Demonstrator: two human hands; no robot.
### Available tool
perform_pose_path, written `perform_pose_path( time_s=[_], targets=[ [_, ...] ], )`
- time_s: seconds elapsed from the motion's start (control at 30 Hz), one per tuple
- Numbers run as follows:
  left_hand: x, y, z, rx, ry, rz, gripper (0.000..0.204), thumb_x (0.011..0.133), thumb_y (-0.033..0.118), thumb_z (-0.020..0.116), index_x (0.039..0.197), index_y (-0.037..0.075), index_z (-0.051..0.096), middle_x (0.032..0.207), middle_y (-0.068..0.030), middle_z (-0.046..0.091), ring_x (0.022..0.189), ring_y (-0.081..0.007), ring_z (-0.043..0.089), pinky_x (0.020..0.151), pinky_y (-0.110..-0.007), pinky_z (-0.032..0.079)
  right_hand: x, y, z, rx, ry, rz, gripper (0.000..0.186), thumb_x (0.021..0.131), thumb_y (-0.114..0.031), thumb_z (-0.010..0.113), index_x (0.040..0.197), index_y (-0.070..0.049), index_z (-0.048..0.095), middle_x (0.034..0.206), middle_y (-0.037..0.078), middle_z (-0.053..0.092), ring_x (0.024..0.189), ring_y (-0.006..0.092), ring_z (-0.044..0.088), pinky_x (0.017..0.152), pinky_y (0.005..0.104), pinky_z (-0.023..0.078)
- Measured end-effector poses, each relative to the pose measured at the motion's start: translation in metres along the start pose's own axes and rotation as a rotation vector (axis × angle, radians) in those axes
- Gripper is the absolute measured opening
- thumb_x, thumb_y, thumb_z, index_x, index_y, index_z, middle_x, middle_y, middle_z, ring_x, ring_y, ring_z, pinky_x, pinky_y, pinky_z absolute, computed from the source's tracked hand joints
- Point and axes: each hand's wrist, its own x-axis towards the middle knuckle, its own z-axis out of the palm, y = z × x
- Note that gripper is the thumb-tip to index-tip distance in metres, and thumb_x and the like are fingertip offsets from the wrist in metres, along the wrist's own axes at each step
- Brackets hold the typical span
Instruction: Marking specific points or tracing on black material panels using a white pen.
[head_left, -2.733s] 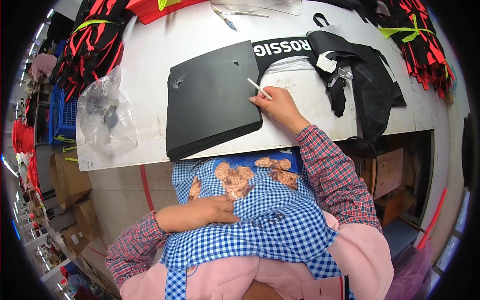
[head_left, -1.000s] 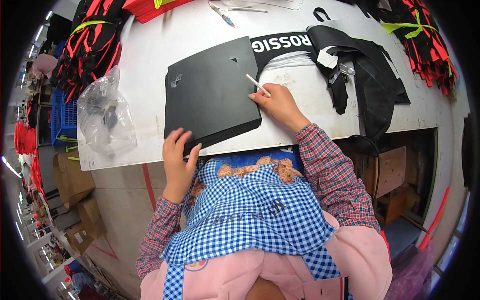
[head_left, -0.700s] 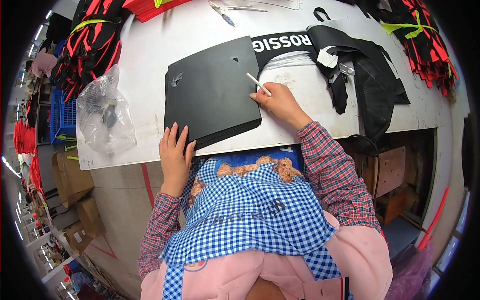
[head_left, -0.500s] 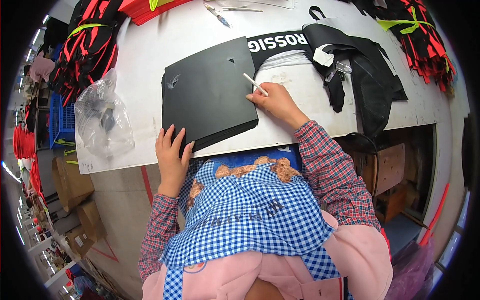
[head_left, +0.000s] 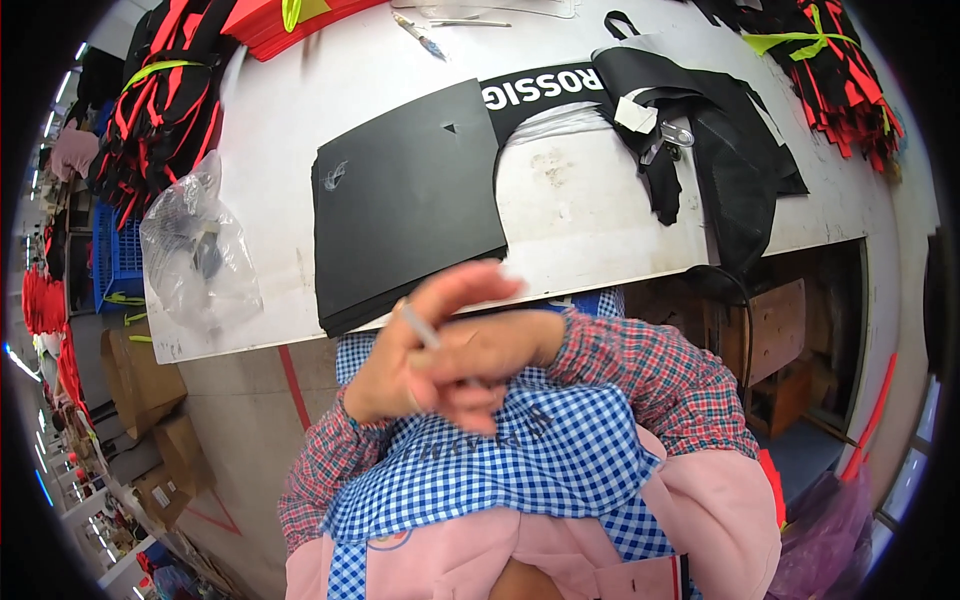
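My right hand [head_left: 490,350] is drawn back over my lap, crossing in front of my left hand, and grips a short white pen-like stick [head_left: 419,327]. Both hands are smeared by motion. The fingers of my left hand [head_left: 385,365] are stretched out to the right, close beside the stick. Whether the two hands touch, I cannot tell. Just beyond them a stack of black flat sheets [head_left: 410,190] lies near the table's front edge. Its top sheet bears a small dark triangular notch and a pale scribbled mark.
Right of the stack lie a black strip with white lettering [head_left: 545,92] and black fabric pieces [head_left: 735,150] with a metal clip [head_left: 677,134]. A clear plastic bag [head_left: 200,250] sits at left. Red-and-black bundles [head_left: 165,100] flank the white table [head_left: 560,210]. Pens [head_left: 418,35] lie at the back.
Both hands have come off the table toward my body and met over the apron. My left hand has left the stack's near corner; my right hand has carried the white stick leftward.
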Motion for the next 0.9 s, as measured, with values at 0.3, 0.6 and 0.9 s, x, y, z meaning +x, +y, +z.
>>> perform_pose_path(
  time_s=[0.3,0.6,0.9],
  targets=[
    [-0.011,0.009,0.015,0.447,0.110,0.241,0.040,0.086,0.016,0.065,0.117,-0.008,0.066,0.079,-0.0144,0.073,0.071,-0.0215,0.073,0.067,-0.027,0.058,0.011,0.023,0.010,-0.058,-0.095,-0.164,0.067,0.109,-0.053,0.036,0.071,-0.005,0.063,0.069,0.009,0.072,0.050,0.0125,0.060,0.044,0.0237,0.045],
    [-0.014,-0.005,-0.014,0.661,0.653,0.586,0.035,0.105,0.030,0.053,0.098,0.000,0.069,0.070,-0.0056,0.064,0.085,-0.0240,0.067,0.076,-0.035,0.055,-0.009,-0.009,0.013,-0.632,0.822,-0.513,0.048,0.110,-0.030,0.041,0.087,0.001,0.069,0.077,0.010,0.069,0.062,0.0167,0.066,0.056,0.0293,0.052],
    [-0.028,-0.004,0.002,0.193,-0.386,-0.138,0.062,0.103,0.052,0.051,0.070,0.005,0.075,0.068,-0.0043,0.071,0.066,-0.0214,0.069,0.068,-0.034,0.056,0.001,0.012,0.038,-0.816,0.946,-0.527,0.053,0.110,-0.043,0.037,0.093,0.000,0.065,0.086,0.014,0.062,0.074,0.0219,0.060,0.065,0.0326,0.048]
  ],
)
